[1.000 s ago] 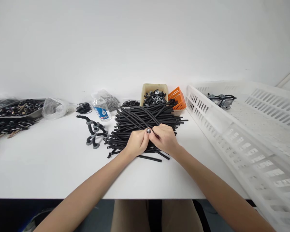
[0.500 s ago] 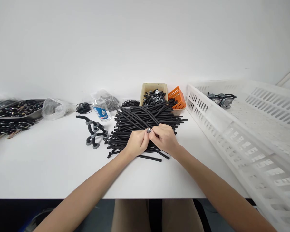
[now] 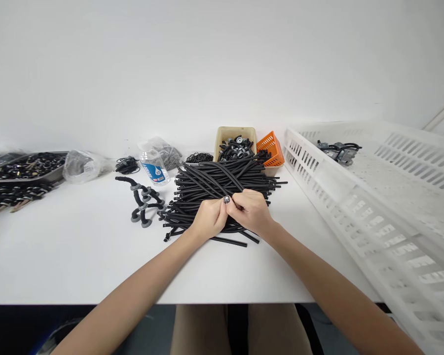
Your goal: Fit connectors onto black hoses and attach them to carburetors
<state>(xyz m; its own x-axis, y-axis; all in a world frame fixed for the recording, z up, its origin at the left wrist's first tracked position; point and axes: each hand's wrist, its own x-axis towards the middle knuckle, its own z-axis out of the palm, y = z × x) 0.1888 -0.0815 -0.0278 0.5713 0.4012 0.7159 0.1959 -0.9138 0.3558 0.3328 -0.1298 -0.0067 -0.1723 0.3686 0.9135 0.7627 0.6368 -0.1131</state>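
My left hand (image 3: 210, 217) and my right hand (image 3: 250, 209) are both closed, knuckles up, and meet above a pile of black rubber hoses (image 3: 196, 190). A small shiny silver spot (image 3: 227, 199) shows where the two thumbs come together. Whether it is a metal part or a thumbnail I cannot tell, and my fingers hide whatever else is gripped. Left of the pile stands a branched assembly (image 3: 144, 202) of short black hoses with grey round fittings.
Behind the pile are a cream bin (image 3: 237, 132) of grey and black parts and an orange basket (image 3: 276, 148). A clear bottle (image 3: 154, 170), plastic bag (image 3: 83, 167) and metal tray (image 3: 62, 167) line the left. A large white crate (image 3: 340, 212) flanks the right.
Both hands stay closed together in nearly the same place. The silver spot between the thumbs has shifted very slightly left; nothing else has visibly moved.
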